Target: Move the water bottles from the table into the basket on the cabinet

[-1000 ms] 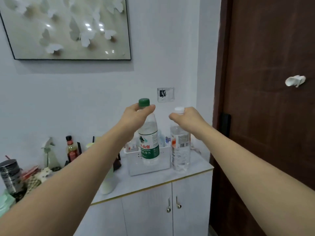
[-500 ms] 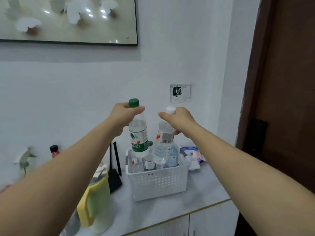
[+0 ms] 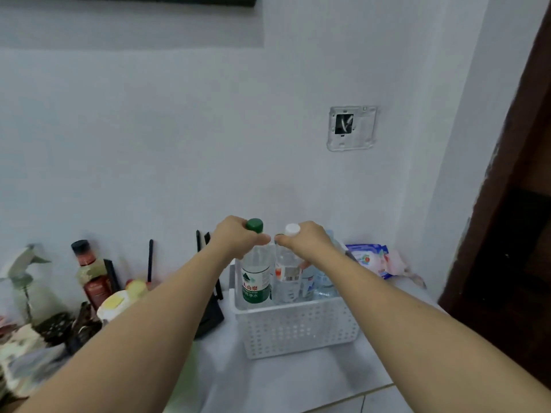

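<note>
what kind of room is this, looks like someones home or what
Probably a home, likely near a doorway or in a kitchen corner. A white cabinet top against the wall holds household clutter: a sauce bottle, a spray bottle and a white basket of water bottles. A dark wooden door stands beside it.

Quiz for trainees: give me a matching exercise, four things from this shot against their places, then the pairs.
Things:
1. green-capped bottle
2. white-capped bottle
3. wipes packet
4. red-labelled sauce bottle

Places:
A. on the cabinet top right of the basket
B. held at the neck by the right hand, lower part in the basket
C. far left, by the wall
D. held at the neck by the left hand, lower part in the basket

Pairs: 1-D, 2-B, 3-A, 4-C
</note>
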`<state>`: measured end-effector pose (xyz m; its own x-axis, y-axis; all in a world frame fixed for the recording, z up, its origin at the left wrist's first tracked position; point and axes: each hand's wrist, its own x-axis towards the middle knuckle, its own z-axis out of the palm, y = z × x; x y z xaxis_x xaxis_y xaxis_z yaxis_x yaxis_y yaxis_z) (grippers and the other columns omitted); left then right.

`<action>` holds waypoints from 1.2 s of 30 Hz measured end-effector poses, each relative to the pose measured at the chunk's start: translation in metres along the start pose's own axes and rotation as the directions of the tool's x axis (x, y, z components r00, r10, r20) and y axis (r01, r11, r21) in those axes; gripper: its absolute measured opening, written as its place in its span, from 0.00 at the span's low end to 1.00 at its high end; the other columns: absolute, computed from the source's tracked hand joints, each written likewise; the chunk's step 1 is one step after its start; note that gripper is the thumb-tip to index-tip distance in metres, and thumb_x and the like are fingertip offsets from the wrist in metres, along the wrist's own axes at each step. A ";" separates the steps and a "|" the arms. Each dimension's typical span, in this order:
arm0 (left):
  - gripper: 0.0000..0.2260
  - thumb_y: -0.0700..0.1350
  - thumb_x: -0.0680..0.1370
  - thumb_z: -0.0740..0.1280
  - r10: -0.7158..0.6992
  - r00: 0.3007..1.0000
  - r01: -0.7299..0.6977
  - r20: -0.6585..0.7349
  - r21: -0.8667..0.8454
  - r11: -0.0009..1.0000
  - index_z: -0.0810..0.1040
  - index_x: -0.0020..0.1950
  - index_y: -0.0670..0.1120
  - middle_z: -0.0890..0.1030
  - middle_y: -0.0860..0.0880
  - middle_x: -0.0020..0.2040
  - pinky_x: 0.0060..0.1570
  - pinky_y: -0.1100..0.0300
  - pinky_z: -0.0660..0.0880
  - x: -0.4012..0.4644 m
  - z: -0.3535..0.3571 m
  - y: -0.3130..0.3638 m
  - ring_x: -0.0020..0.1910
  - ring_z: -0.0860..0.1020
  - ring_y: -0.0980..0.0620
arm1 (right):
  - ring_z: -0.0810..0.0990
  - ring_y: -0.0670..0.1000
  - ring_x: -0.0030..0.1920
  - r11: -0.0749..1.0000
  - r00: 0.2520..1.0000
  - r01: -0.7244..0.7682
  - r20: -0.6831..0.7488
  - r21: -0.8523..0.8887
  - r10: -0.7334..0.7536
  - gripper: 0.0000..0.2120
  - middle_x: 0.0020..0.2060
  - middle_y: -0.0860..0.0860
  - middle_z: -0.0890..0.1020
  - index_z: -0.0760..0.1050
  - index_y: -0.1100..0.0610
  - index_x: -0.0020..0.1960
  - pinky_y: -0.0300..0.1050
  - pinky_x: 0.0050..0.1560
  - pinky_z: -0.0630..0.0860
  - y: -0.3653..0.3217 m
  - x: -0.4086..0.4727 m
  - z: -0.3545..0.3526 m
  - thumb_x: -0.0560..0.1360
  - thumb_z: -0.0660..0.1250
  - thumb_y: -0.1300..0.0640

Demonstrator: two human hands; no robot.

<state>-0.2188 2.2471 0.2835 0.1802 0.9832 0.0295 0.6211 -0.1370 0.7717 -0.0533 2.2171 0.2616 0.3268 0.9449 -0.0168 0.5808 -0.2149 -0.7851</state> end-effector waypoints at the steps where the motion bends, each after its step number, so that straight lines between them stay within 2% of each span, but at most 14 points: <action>1: 0.13 0.52 0.67 0.77 -0.013 1.000 0.013 0.011 0.026 1.000 0.80 0.44 0.46 0.82 0.47 0.39 0.38 0.55 0.80 0.002 0.005 -0.007 0.34 0.78 0.49 | 0.82 0.53 0.35 1.000 1.000 -0.011 0.011 0.010 0.011 0.16 0.42 0.51 0.81 0.77 0.55 0.47 0.51 0.33 0.84 0.005 0.005 0.007 0.67 0.73 0.45; 6: 0.08 0.43 0.68 0.75 -0.024 1.000 0.022 0.011 0.143 0.989 0.78 0.41 0.46 0.80 0.47 0.36 0.42 0.52 0.81 0.012 0.027 -0.040 0.36 0.81 0.47 | 0.82 0.59 0.43 0.998 0.999 -0.043 0.025 -0.054 0.045 0.19 0.45 0.56 0.83 0.78 0.58 0.51 0.54 0.44 0.83 0.024 0.024 0.042 0.67 0.71 0.46; 9: 0.06 0.43 0.70 0.73 -0.016 0.999 0.008 0.034 0.230 0.973 0.77 0.42 0.46 0.79 0.47 0.37 0.34 0.58 0.76 0.017 0.042 -0.050 0.36 0.79 0.49 | 0.81 0.55 0.41 0.997 0.999 -0.043 0.018 -0.071 0.044 0.14 0.39 0.53 0.81 0.77 0.56 0.44 0.46 0.38 0.78 0.035 0.031 0.057 0.67 0.69 0.46; 11: 0.05 0.42 0.71 0.70 -0.013 0.998 -0.004 0.056 0.300 0.954 0.76 0.45 0.45 0.79 0.47 0.39 0.35 0.58 0.75 0.021 0.050 -0.051 0.39 0.79 0.48 | 0.78 0.51 0.36 0.993 0.999 -0.029 0.015 -0.112 0.031 0.11 0.33 0.49 0.78 0.74 0.53 0.38 0.42 0.32 0.73 0.041 0.034 0.065 0.69 0.69 0.45; 14: 0.04 0.41 0.74 0.65 -0.051 0.996 0.017 0.080 0.377 0.926 0.73 0.48 0.44 0.75 0.47 0.39 0.38 0.56 0.75 0.027 0.052 -0.047 0.42 0.78 0.46 | 0.76 0.49 0.32 0.984 1.000 -0.012 -0.012 -0.175 0.010 0.14 0.30 0.47 0.76 0.70 0.51 0.33 0.41 0.29 0.69 0.044 0.034 0.072 0.69 0.68 0.43; 16: 0.05 0.41 0.75 0.64 -0.062 0.993 0.011 0.103 0.440 0.898 0.72 0.50 0.44 0.73 0.48 0.39 0.36 0.57 0.72 0.030 0.051 -0.045 0.41 0.75 0.47 | 0.76 0.49 0.32 0.985 1.000 -0.014 0.010 -0.170 0.016 0.14 0.31 0.48 0.77 0.72 0.51 0.33 0.41 0.29 0.69 0.041 0.031 0.074 0.68 0.68 0.42; 19: 0.10 0.42 0.77 0.63 -0.066 0.991 -0.005 0.120 0.518 0.855 0.73 0.57 0.43 0.76 0.46 0.47 0.39 0.58 0.70 0.025 0.051 -0.042 0.43 0.74 0.48 | 0.79 0.52 0.38 0.996 0.996 -0.043 0.077 -0.075 0.049 0.15 0.37 0.51 0.80 0.77 0.55 0.40 0.43 0.33 0.71 0.035 0.021 0.068 0.68 0.68 0.43; 22: 0.12 0.42 0.77 0.62 -0.039 0.992 -0.038 0.121 0.571 0.820 0.72 0.60 0.42 0.76 0.44 0.52 0.41 0.58 0.71 0.017 0.045 -0.036 0.45 0.74 0.47 | 0.74 0.52 0.35 0.999 0.994 -0.034 0.104 -0.029 0.037 0.12 0.35 0.51 0.75 0.72 0.55 0.38 0.43 0.33 0.67 0.029 0.005 0.046 0.73 0.63 0.47; 24: 0.13 0.43 0.78 0.61 0.033 0.991 -0.104 0.130 0.590 0.801 0.71 0.62 0.41 0.75 0.43 0.53 0.42 0.56 0.73 0.009 0.039 -0.026 0.47 0.75 0.46 | 0.76 0.54 0.44 1.000 0.996 -0.020 0.093 0.006 0.019 0.13 0.44 0.54 0.77 0.74 0.57 0.47 0.46 0.40 0.70 0.026 -0.011 0.024 0.76 0.60 0.47; 26: 0.17 0.46 0.79 0.61 0.151 0.975 -0.221 0.162 0.665 0.713 0.69 0.66 0.42 0.73 0.42 0.60 0.50 0.53 0.74 -0.001 0.034 -0.011 0.55 0.75 0.43 | 0.75 0.55 0.53 1.000 1.000 0.004 0.026 -0.003 -0.004 0.20 0.59 0.57 0.77 0.71 0.58 0.64 0.45 0.48 0.70 0.026 -0.031 -0.004 0.78 0.58 0.47; 27: 0.18 0.48 0.80 0.61 0.221 0.960 -0.276 0.171 0.701 0.657 0.68 0.68 0.42 0.73 0.42 0.63 0.54 0.51 0.74 -0.007 0.034 -0.003 0.58 0.74 0.42 | 0.74 0.56 0.57 0.998 0.999 0.031 -0.022 -0.050 -0.032 0.22 0.64 0.57 0.75 0.70 0.59 0.67 0.46 0.52 0.70 0.027 -0.041 -0.018 0.79 0.58 0.48; 30: 0.19 0.52 0.81 0.59 0.425 0.894 -0.385 0.143 0.733 0.561 0.69 0.67 0.42 0.72 0.42 0.65 0.59 0.50 0.69 -0.026 0.038 0.027 0.62 0.71 0.41 | 0.68 0.60 0.69 0.965 0.986 0.063 -0.135 -0.254 -0.100 0.25 0.70 0.61 0.69 0.66 0.65 0.70 0.51 0.67 0.64 0.034 -0.072 -0.061 0.80 0.56 0.48; 33: 0.18 0.52 0.81 0.58 0.572 0.812 -0.466 0.116 0.720 0.515 0.70 0.65 0.40 0.73 0.41 0.66 0.63 0.50 0.65 -0.050 0.052 0.058 0.64 0.69 0.40 | 0.62 0.60 0.72 0.910 0.968 0.027 -0.217 -0.415 -0.127 0.26 0.72 0.61 0.66 0.63 0.64 0.71 0.53 0.71 0.59 0.046 -0.105 -0.100 0.80 0.54 0.47; 36: 0.19 0.51 0.82 0.57 0.648 0.745 -0.542 0.158 0.709 0.451 0.70 0.65 0.39 0.72 0.39 0.66 0.66 0.49 0.62 -0.086 0.079 0.093 0.65 0.68 0.40 | 0.56 0.59 0.75 0.872 0.963 -0.017 -0.241 -0.488 -0.116 0.28 0.75 0.62 0.59 0.58 0.65 0.74 0.51 0.74 0.52 0.067 -0.155 -0.140 0.81 0.54 0.49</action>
<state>-0.1164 2.1402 0.3021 0.6572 0.6250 0.4214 0.7231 -0.6804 -0.1186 0.0389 2.0219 0.2984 0.4270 0.8759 0.2245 0.8654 -0.3239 -0.3823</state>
